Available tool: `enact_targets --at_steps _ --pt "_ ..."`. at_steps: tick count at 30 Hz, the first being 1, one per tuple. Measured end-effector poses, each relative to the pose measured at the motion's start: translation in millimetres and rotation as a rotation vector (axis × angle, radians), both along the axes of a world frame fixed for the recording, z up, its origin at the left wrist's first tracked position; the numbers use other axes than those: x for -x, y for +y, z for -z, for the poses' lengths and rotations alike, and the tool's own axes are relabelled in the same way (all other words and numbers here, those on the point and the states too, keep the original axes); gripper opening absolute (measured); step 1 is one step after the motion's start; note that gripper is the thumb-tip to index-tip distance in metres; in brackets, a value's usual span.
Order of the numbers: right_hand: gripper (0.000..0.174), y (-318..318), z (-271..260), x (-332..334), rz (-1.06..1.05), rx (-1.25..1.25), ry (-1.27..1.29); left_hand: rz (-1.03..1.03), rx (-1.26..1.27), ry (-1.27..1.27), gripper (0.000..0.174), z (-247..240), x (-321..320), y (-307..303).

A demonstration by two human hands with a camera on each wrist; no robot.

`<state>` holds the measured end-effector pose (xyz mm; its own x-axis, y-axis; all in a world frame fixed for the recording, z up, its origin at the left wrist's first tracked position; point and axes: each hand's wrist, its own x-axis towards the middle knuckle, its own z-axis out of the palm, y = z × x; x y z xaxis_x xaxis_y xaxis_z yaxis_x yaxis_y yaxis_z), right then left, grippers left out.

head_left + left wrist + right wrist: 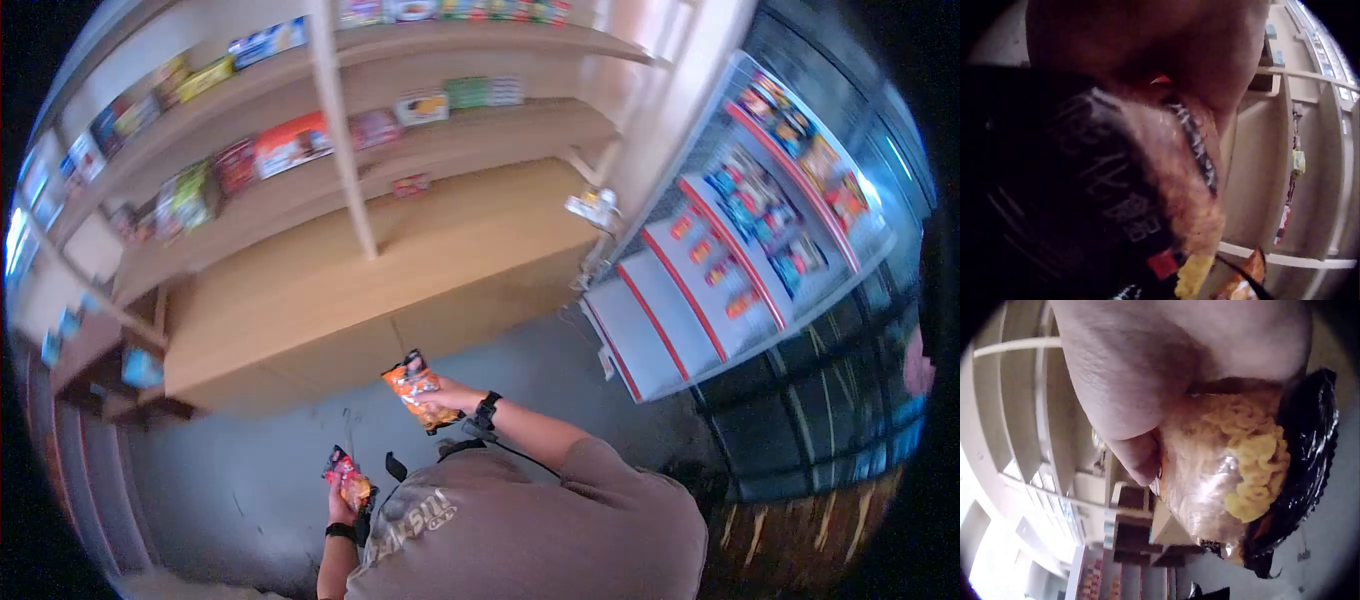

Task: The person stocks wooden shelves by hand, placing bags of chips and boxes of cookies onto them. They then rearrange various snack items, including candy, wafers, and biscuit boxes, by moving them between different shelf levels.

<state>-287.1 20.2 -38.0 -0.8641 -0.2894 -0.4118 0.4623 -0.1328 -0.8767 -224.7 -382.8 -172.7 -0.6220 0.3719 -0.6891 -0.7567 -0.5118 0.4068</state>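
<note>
My right hand (445, 396) grips an orange snack bag (406, 388) with black ends, out in front of the body. Up close in the right wrist view, the thumb presses on the snack bag (1200, 453), whose shiny front shows yellow, curled pieces beside a black crimped edge. Lower and to the left, my left hand (340, 508) holds a red, orange and black snack bag (350, 482). White lettering runs over the dark part of this bag (1104, 181) in the left wrist view, and the palm hides its upper end. Both bags are held over the grey floor.
Ahead stands a wooden shelf unit (480, 215) with boxed and bagged goods on its upper boards. To the right is a white, red-edged display rack (650, 330) holding several snack packs. A white device with cables (595, 207) sits at the counter's right end. Steps (95, 470) lie at the far left.
</note>
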Motion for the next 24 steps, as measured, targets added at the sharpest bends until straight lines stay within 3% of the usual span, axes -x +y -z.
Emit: enact_targets --at_steps 2,3,5,7,11,13,14,19,22,24 --pt "0.047 -11.4 -2.5 -12.4 0.187 0.02 -0.006 0.03 -0.089 0.129 0.048 8.0 58.2 -23.2" --pt "0.046 10.2 -4.0 -20.8 0.273 0.126 -0.019 0.078 -0.034 0.133 0.048 -37.6 73.7 -8.9" --pt "0.048 0.6 -7.6 -42.1 0.373 0.128 -0.027 0.116 0.007 0.203 0.048 -68.6 104.5 -6.0" --pt "0.049 3.0 0.3 -63.1 0.527 0.19 -0.028 0.21 -0.06 0.26 0.046 -67.7 129.1 14.9" --pt "0.049 -17.0 7.8 -83.5 0.713 0.062 0.099 0.48 -0.057 0.267 0.047 -70.8 164.9 44.0" --pt "0.052 -36.7 2.1 -89.2 0.774 0.161 0.123 0.582 -0.029 0.302 0.048 -75.8 165.1 57.3" --pt "0.053 -48.6 -21.5 -95.3 0.778 0.192 0.07 0.646 0.038 0.284 0.042 -114.2 154.4 66.0" --pt "0.054 -92.8 -42.1 -101.9 0.844 0.183 0.145 0.72 -0.056 0.367 0.037 -96.0 142.1 87.3" --pt "0.055 -112.5 -52.3 -105.8 0.812 0.229 0.039 0.715 -0.001 0.613 0.043 -99.7 127.3 99.7" --pt "0.052 -124.6 -65.8 -110.9 0.799 0.217 0.049 0.744 0.076 0.942 0.052 -109.6 112.9 107.3"
